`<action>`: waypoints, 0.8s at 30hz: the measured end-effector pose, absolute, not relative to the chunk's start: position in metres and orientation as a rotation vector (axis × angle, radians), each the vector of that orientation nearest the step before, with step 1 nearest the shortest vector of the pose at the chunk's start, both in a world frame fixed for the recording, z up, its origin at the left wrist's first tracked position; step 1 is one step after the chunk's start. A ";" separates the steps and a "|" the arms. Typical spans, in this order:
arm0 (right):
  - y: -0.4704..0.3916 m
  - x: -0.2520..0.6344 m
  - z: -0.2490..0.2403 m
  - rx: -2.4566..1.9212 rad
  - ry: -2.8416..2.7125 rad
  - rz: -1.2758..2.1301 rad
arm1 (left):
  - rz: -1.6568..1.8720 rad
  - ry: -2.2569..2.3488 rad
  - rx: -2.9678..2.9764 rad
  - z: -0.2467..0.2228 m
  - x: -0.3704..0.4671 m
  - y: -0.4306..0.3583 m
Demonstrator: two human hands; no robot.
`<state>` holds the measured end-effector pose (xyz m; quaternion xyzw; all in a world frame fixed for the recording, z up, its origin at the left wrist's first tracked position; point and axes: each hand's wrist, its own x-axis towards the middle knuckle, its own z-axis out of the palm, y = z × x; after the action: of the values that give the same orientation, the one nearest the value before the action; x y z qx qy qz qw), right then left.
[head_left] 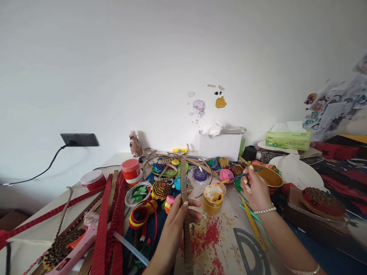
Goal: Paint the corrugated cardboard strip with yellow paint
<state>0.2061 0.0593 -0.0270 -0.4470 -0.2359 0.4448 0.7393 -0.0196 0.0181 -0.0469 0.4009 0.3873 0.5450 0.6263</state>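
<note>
My left hand (pixel 176 217) pinches a long brown corrugated cardboard strip (pixel 184 177), which stands upright between thumb and fingers. Its lower end runs down past the hand, and the upper part bends over at the back. In my right hand (pixel 255 187) is a thin paintbrush (pixel 236 178) with a blue handle, gripped between thumb and fingertips. The brush points left, its tip above an open jar of yellow-ochre paint (pixel 212 204). I cannot tell whether the tip touches the jar's contents. Beyond the left hand lie coiled strip pieces, among them a purple coil (pixel 200 174).
Red corrugated strips (pixel 102 225) and a pink glue gun (pixel 77 250) with a glue stick lie at left, near red paint tubs (pixel 130 170). A yellow cutter (pixel 254 225) and a grey protractor (pixel 252 252) lie at right. Behind stand a golden bowl (pixel 269 177) and a tissue pack (pixel 288 139).
</note>
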 end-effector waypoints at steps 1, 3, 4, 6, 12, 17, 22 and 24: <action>0.059 0.207 -0.027 -0.965 -0.506 0.986 | 1.261 0.877 0.907 -0.045 -0.019 0.017; 0.059 0.209 -0.028 -0.935 -0.487 1.005 | 1.270 0.863 0.896 -0.041 -0.018 0.015; 0.059 0.210 -0.028 -0.922 -0.479 1.014 | 1.271 0.861 0.895 -0.039 -0.018 0.015; 0.060 0.212 -0.029 -0.897 -0.469 1.035 | 1.271 0.864 0.901 -0.035 -0.018 0.014; 0.061 0.216 -0.033 -0.830 -0.458 1.103 | 1.288 0.895 0.926 -0.030 -0.017 0.012; 0.061 0.218 -0.033 -0.802 -0.444 1.151 | 1.297 0.943 0.953 -0.027 -0.018 0.008; 0.061 0.220 -0.035 -0.803 -0.437 1.209 | 1.282 1.010 1.003 -0.025 -0.017 0.006; 0.061 0.221 -0.036 -0.804 -0.437 1.220 | 1.265 1.057 1.041 -0.026 -0.017 0.006</action>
<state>0.2210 0.0609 -0.0363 -0.3641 -0.1980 0.5527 0.7230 -0.0168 0.0065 -0.0265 0.4419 0.4487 0.5369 0.5614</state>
